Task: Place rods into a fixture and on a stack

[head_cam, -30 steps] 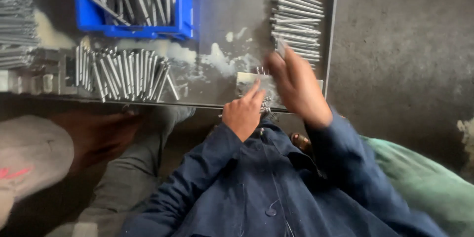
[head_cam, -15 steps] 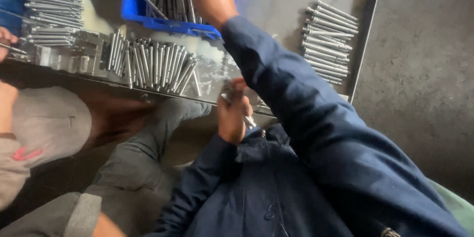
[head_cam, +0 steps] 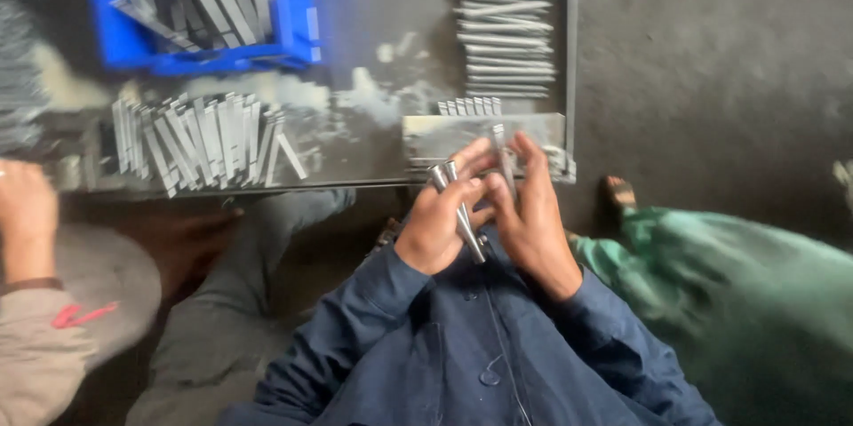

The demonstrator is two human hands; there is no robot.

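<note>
My left hand (head_cam: 442,217) grips a couple of long grey metal pins (head_cam: 462,213) that slant down across its palm. My right hand (head_cam: 531,213) is pressed against the left and pinches another metal pin (head_cam: 500,152) upright between thumb and fingers. Both hands hover at the near edge of a grey metal table (head_cam: 373,53), over a small metal block (head_cam: 444,135) with a short row of pins standing in it. Dark blue sleeves cover both my arms.
A blue bin (head_cam: 302,13) of metal pins sits at the back left. A loose fan of pins (head_cam: 200,137) lies in front of it, and a neat stack of pins (head_cam: 506,26) at the back right. Another person's hand (head_cam: 25,213) is at the left edge, a green garment (head_cam: 737,284) at the right.
My right hand has come back from the blue bin to my left hand at the table's near edge, now holding a pin. The camera view has shifted.
</note>
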